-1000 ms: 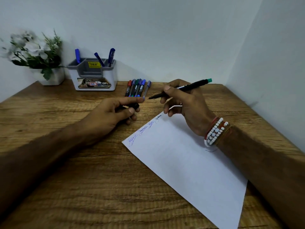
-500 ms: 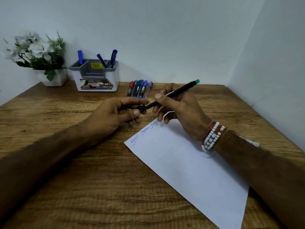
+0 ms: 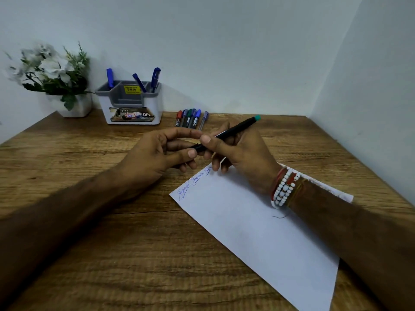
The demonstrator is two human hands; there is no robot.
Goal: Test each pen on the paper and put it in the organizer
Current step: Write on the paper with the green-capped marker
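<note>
Our right hand grips a black pen with a green end. The green end points up and away from us. Our left hand pinches the low end of the same pen with thumb and fingers, and the two hands touch there. Both hands hang just above the far corner of a white sheet of paper. The paper lies on the wooden surface and has blue scribbles along its edge. We see bead bracelets on the right wrist. Farther back, a row of pens lies on the surface. Beside it stands the white and grey organizer with three blue pens inside. A flower pot stands to its left.
</note>
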